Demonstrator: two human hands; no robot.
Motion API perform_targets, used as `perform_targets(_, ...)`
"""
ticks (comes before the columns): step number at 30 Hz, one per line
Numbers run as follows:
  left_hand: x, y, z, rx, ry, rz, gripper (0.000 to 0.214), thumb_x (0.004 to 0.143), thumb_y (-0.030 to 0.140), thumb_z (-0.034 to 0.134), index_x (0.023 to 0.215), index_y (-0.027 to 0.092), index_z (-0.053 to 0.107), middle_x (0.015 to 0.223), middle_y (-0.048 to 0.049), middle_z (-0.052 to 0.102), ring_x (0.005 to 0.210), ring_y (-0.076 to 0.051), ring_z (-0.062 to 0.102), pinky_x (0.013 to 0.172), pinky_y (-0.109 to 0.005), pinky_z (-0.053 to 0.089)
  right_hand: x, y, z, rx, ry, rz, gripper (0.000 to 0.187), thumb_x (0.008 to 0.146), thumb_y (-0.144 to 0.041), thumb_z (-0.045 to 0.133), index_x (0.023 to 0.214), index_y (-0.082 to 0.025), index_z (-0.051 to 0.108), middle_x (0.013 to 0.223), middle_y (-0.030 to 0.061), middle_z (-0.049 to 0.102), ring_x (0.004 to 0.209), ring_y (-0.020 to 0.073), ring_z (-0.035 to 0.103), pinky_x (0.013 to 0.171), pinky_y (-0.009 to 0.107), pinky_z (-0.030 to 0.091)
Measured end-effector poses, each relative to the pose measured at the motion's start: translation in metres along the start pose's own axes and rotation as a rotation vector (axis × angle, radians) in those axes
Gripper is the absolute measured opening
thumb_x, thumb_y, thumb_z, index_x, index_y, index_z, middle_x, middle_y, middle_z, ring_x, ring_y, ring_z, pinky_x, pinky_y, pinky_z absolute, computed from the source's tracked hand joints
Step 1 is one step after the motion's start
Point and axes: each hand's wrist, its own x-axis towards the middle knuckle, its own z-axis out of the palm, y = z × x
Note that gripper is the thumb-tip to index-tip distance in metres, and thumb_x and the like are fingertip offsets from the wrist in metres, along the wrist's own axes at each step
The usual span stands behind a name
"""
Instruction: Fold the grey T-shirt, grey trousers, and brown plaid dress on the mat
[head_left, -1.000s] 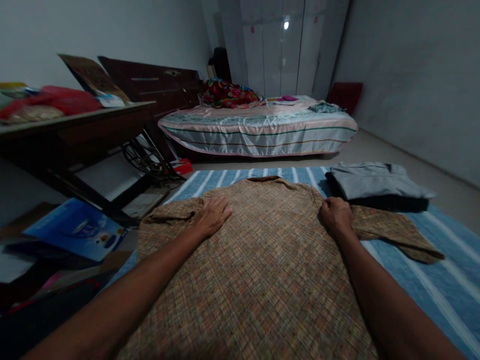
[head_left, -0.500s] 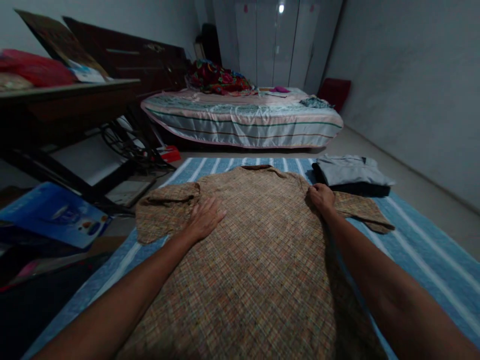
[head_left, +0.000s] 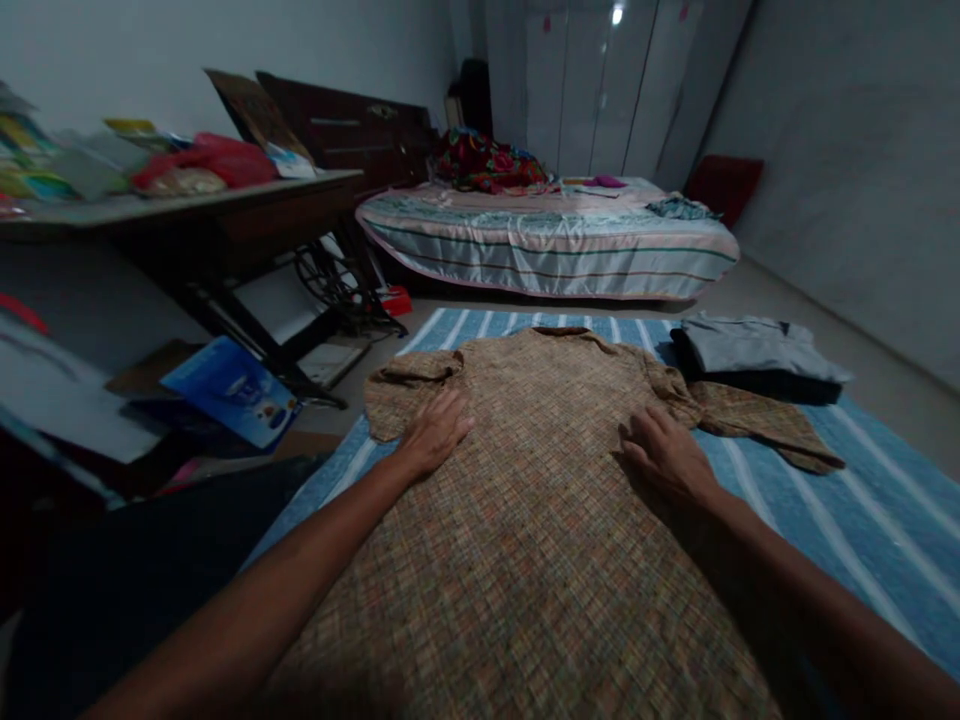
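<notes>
A brown checked shirt lies spread out with its collar at the far end and a sleeve out to each side. Flat on the cloth by the left sleeve rests my left hand, fingers extended. My right hand is over the right side of the shirt below the shoulder, its fingers apart and slightly bent, nothing held in them. The right sleeve stretches out toward the right. The left sleeve is bunched near the shoulder seam.
Under the shirt is a blue striped sheet. Folded grey and black clothes are stacked at the right. A sewing machine table and a blue box stand left. Behind is a bed.
My right hand has let go of the shirt's edge near the right shoulder and moved inward and nearer. My left hand stays on the cloth. The view has turned left.
</notes>
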Motion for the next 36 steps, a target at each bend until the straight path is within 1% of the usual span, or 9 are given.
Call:
perform_targets(4, -0.019, -0.006, 0.008, 0.074, -0.059, -0.051, 0.054, 0.095, 0.046, 0.035, 0.139, 0.016, 0.045, 0.152, -0.0143, 0.036, 0.142, -0.027, 0.029, 0.114, -0.048, 0.022, -0.018, 0.010, 0.012, -0.132, -0.050, 0.110, 0.056, 0.093, -0.047, 0.041, 0.133, -0.008, 0.047, 0.136, 0.0210, 0.049, 0.125, 0.0301, 0.046, 0.103, 0.043, 0.037)
perform_targets(8, -0.024, -0.002, 0.006, 0.074, -0.072, -0.079, 0.053, 0.095, 0.043, 0.036, 0.141, 0.017, 0.043, 0.154, -0.0139, 0.033, 0.143, -0.027, 0.027, 0.114, -0.050, 0.022, -0.020, 0.009, 0.006, -0.193, -0.054, 0.128, 0.055, 0.095, -0.047, 0.039, 0.134, -0.009, 0.046, 0.138, 0.0193, 0.049, 0.128, 0.0298, 0.044, 0.105, 0.044, 0.034)
perform_targets(11, -0.031, 0.007, -0.001, 0.054, -0.023, -0.086, 0.050, 0.096, 0.041, 0.035, 0.139, 0.019, 0.044, 0.153, -0.0138, 0.034, 0.143, -0.027, 0.027, 0.113, -0.052, 0.022, -0.026, -0.005, -0.006, -0.225, -0.025, 0.126, 0.053, 0.095, -0.046, 0.037, 0.136, -0.012, 0.045, 0.141, 0.0167, 0.048, 0.133, 0.0296, 0.040, 0.108, 0.047, 0.030)
perform_targets(15, -0.052, 0.016, -0.004, 0.022, 0.019, -0.053, 0.049, 0.096, 0.044, 0.035, 0.136, 0.018, 0.048, 0.152, -0.0146, 0.037, 0.142, -0.027, 0.029, 0.113, -0.050, 0.024, -0.055, -0.029, -0.016, -0.191, 0.011, 0.109, 0.054, 0.096, -0.046, 0.034, 0.136, -0.012, 0.046, 0.140, 0.0170, 0.049, 0.134, 0.0285, 0.039, 0.111, 0.046, 0.028)
perform_targets(21, -0.080, 0.010, 0.002, 0.038, -0.039, -0.108, 0.051, 0.095, 0.044, 0.035, 0.138, 0.019, 0.045, 0.153, -0.0136, 0.036, 0.142, -0.027, 0.029, 0.113, -0.050, 0.025, -0.111, -0.052, -0.016, -0.137, -0.032, 0.084, 0.055, 0.096, -0.048, 0.034, 0.136, -0.013, 0.048, 0.139, 0.0171, 0.050, 0.133, 0.0307, 0.041, 0.109, 0.050, 0.032)
perform_targets(24, -0.083, 0.012, 0.002, 0.058, -0.061, -0.137, 0.053, 0.096, 0.044, 0.033, 0.140, 0.017, 0.042, 0.154, -0.0143, 0.033, 0.144, -0.027, 0.026, 0.114, -0.049, 0.022, -0.126, -0.056, -0.020, -0.125, -0.060, 0.116, 0.056, 0.095, -0.050, 0.036, 0.135, -0.012, 0.049, 0.141, 0.0189, 0.048, 0.135, 0.0324, 0.038, 0.108, 0.052, 0.033)
perform_targets(27, -0.087, 0.019, 0.001, 0.071, -0.047, -0.118, 0.053, 0.096, 0.044, 0.033, 0.141, 0.016, 0.041, 0.154, -0.0149, 0.031, 0.144, -0.027, 0.024, 0.114, -0.050, 0.022, -0.134, -0.065, -0.029, -0.082, -0.031, 0.118, 0.053, 0.095, -0.047, 0.037, 0.134, -0.013, 0.049, 0.141, 0.0185, 0.048, 0.134, 0.0322, 0.039, 0.107, 0.053, 0.034)
perform_targets(31, -0.102, 0.025, -0.003, 0.063, -0.044, -0.068, 0.051, 0.097, 0.045, 0.032, 0.140, 0.019, 0.042, 0.155, -0.0131, 0.030, 0.145, -0.026, 0.022, 0.113, -0.050, 0.023, -0.154, -0.107, -0.044, 0.064, 0.013, -0.028, 0.047, 0.093, -0.044, 0.044, 0.127, -0.014, 0.055, 0.135, 0.0191, 0.054, 0.127, 0.0325, 0.047, 0.103, 0.053, 0.040)
perform_targets(36, -0.121, 0.018, -0.005, 0.047, -0.085, -0.122, 0.054, 0.096, 0.044, 0.033, 0.140, 0.014, 0.042, 0.153, -0.0157, 0.034, 0.142, -0.028, 0.029, 0.113, -0.051, 0.023, -0.192, -0.196, -0.053, 0.271, -0.047, -0.431, 0.030, 0.092, -0.031, 0.051, 0.118, -0.018, 0.058, 0.127, 0.0133, 0.060, 0.121, 0.0264, 0.053, 0.104, 0.047, 0.042)
